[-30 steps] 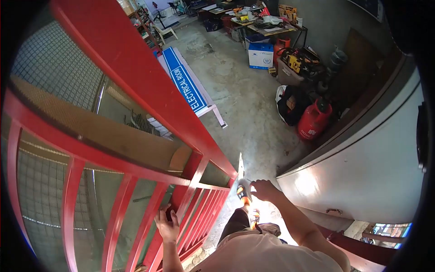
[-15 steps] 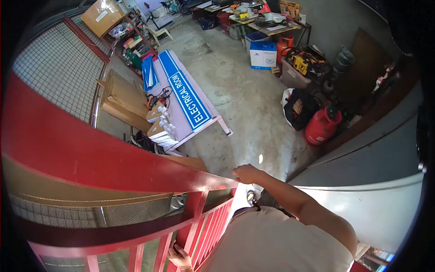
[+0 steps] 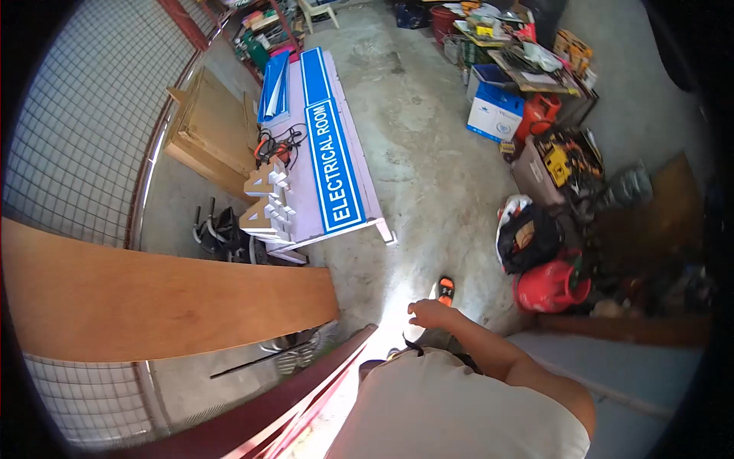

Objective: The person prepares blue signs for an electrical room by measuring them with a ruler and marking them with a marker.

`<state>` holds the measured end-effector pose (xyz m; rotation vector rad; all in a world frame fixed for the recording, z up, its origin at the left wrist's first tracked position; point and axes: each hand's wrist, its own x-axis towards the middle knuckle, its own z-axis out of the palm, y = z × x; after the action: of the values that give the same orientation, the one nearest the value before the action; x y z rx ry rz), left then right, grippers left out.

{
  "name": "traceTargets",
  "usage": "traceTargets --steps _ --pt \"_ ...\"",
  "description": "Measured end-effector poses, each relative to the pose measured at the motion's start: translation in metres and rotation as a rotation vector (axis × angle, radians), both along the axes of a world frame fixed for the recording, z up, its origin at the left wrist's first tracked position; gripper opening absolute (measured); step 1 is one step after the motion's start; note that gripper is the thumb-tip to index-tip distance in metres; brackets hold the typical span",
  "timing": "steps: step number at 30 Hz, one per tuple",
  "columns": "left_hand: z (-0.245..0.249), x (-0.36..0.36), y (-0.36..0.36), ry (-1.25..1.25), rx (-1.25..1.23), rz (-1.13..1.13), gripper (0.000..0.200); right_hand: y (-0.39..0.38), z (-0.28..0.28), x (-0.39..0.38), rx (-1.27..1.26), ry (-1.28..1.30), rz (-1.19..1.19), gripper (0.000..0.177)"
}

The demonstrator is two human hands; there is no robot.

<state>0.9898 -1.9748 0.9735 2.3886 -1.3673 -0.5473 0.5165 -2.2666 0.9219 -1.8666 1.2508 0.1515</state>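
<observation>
My right hand (image 3: 430,314) is in front of my body, above the floor and close to my foot in a black and orange sandal (image 3: 446,288). Its fingers are loosely bent, with nothing visible in them. The red gate (image 3: 306,386) runs along the lower left, its near end a little short of my right hand and apart from it. My left hand is out of view. Ahead, a long blue "ELECTRICAL ROOM" sign (image 3: 334,164) lies on a pale low table (image 3: 358,153), beside white-sided letter shapes (image 3: 269,203) and coiled cables (image 3: 281,145).
A wooden board (image 3: 168,298) spans the left side, near a wire-mesh wall (image 3: 76,115) and a large cardboard package (image 3: 210,138). On the right are a red gas cylinder (image 3: 550,286), a black bag (image 3: 529,237), a tool bin (image 3: 535,172) and a cluttered table (image 3: 535,76).
My view has moved forward past the gate. My right hand has come off its top rail, and my left hand, earlier on the gate bars, has left the view. A sandalled foot now shows.
</observation>
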Motion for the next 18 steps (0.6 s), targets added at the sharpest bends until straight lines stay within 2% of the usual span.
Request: traceTargets --steps 3,6,7,9,13,17,18 --pt "-0.038 -0.081 -0.038 0.258 0.075 0.105 0.021 -0.049 0.001 -0.063 0.046 0.075 0.127 0.042" --pt "-0.071 -0.145 -0.115 0.508 0.091 0.184 0.02 -0.127 0.011 -0.122 0.002 0.086 0.172 0.041" --pt "-0.079 -0.162 -0.14 0.588 0.103 0.205 0.02 -0.155 0.004 -0.14 -0.019 0.088 0.141 0.041" --pt "-0.093 -0.198 -0.167 0.753 0.143 0.266 0.02 -0.202 0.027 -0.162 -0.099 0.094 0.042 0.038" --pt "-0.129 -0.244 -0.245 1.086 0.173 0.364 0.019 -0.298 0.046 -0.169 -0.197 -0.069 -0.022 0.031" --pt "-0.164 -0.269 -0.338 1.43 0.197 0.419 0.019 -0.371 0.069 -0.154 -0.055 -0.086 -0.008 0.032" --pt "-0.234 -0.261 -0.337 1.519 0.204 0.426 0.019 -0.382 0.063 -0.158 -0.039 -0.115 -0.008 0.033"
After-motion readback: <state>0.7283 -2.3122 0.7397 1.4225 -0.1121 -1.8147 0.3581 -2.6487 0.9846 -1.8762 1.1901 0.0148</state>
